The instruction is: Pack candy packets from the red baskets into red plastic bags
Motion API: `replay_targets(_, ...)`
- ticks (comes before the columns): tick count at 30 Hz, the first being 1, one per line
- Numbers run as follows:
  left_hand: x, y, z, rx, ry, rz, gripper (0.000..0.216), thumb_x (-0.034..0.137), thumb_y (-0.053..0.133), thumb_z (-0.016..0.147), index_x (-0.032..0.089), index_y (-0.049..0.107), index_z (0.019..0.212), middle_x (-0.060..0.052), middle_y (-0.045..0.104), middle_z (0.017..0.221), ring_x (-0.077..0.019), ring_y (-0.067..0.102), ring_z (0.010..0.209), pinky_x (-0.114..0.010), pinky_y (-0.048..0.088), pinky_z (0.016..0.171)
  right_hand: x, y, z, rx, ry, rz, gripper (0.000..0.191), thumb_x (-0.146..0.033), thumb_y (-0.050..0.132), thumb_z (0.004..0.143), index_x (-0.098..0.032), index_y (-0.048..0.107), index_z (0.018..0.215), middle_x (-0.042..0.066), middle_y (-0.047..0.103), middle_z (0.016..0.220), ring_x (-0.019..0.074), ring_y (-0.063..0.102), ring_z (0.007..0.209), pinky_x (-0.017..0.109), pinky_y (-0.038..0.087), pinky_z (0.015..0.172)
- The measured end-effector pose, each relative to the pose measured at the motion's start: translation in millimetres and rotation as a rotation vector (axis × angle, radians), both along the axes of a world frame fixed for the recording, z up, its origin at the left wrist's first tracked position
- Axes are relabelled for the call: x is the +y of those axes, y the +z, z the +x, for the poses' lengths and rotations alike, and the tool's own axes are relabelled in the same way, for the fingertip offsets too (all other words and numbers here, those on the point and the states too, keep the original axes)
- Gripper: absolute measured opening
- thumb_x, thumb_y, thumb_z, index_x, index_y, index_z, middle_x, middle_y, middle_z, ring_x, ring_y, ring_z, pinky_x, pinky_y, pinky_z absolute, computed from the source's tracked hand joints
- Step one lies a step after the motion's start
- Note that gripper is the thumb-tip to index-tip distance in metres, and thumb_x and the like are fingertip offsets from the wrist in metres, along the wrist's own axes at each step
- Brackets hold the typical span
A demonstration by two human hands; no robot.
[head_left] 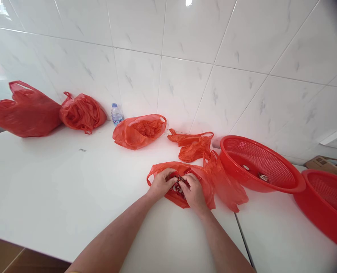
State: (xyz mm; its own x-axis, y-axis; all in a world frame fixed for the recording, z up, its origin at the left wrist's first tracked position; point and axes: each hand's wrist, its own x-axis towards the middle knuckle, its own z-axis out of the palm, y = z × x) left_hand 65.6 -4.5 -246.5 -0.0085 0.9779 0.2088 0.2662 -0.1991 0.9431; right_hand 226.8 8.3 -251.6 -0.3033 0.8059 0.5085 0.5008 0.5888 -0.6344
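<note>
Over an open red plastic bag [209, 187], my left hand [161, 185] and my right hand [194, 192] meet fingertip to fingertip. Both pinch a small dark, shiny piece [179, 178]; its kind is too small to make out. Just below the fingers, red items with white patterns [178, 188] show in the bag's mouth. My hands cover part of the bag and its contents.
Red colanders [236, 182] [322, 204] stand at the right, the first holding a few small pieces. Along the tiled wall are more red bags [29, 115] [85, 112] [123, 134] [195, 146] and a water bottle [116, 115]. A small scrap [82, 150] lies on the white table [57, 189].
</note>
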Motion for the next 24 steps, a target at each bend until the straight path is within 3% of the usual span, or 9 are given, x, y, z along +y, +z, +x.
replay_targets(4, -2, 2.7, 1, 0.039, 0.018, -0.028, 0.041, 0.026, 0.065, 0.071, 0.024, 0.059, 0.111, 0.0, 0.067, 0.104, -0.017, 0.062, 0.09, -0.029, 0.05, 0.08, 0, -1.2, 0, 0.0, 0.004, -0.017, 0.008, -0.02, 0.048, 0.086, -0.021, 0.051, 0.079, 0.003, 0.054, 0.081, 0.0177, 0.052, 0.077, 0.031, 0.044, 0.071)
replay_targets(10, -4, 7.0, 1, 0.029, -0.08, -0.029, 0.004, 0.021, 0.055, 0.074, 0.02, 0.058, 0.078, 0.002, 0.063, 0.073, -0.0133, 0.059, 0.069, -0.024, 0.048, 0.062, -2, 0.4, -2, -0.012, 0.012, -0.011, 0.009, -0.021, 0.047, 0.087, -0.021, 0.053, 0.08, 0.003, 0.055, 0.083, 0.0182, 0.051, 0.079, 0.032, 0.044, 0.072)
replay_targets(18, -4, 9.0, 1, 0.103, -0.045, 0.025, 0.004, 0.018, 0.051, 0.074, 0.02, 0.052, 0.071, 0.003, 0.057, 0.069, -0.0127, 0.053, 0.066, -0.024, 0.042, 0.059, -4, 5.6, -2, 0.029, 0.048, -0.004, 0.013, -0.024, 0.047, 0.087, -0.021, 0.059, 0.092, 0.006, 0.059, 0.091, 0.0191, 0.056, 0.085, 0.033, 0.047, 0.078)
replay_targets(20, -3, 8.9, 1, 0.126, -0.025, 0.017, 0.004, 0.019, 0.05, 0.076, 0.02, 0.053, 0.073, 0.003, 0.058, 0.071, -0.013, 0.053, 0.067, -0.024, 0.042, 0.059, -2, 7.0, 3, 0.035, -0.002, 0.03, 0.017, -0.026, 0.047, 0.087, -0.021, 0.061, 0.095, 0.007, 0.061, 0.094, 0.0199, 0.057, 0.09, 0.034, 0.047, 0.083)
replay_targets(24, -1, 8.7, -1, 0.141, 0.07, -0.037, 0.004, 0.021, 0.049, 0.077, 0.02, 0.052, 0.074, 0.002, 0.059, 0.071, -0.013, 0.054, 0.065, -0.024, 0.042, 0.058, 3, 9.4, 17, 0.104, -0.252, 0.014, 0.025, -0.032, 0.041, 0.09, -0.02, 0.062, 0.097, 0.007, 0.065, 0.096, 0.0197, 0.059, 0.092, 0.033, 0.046, 0.084)
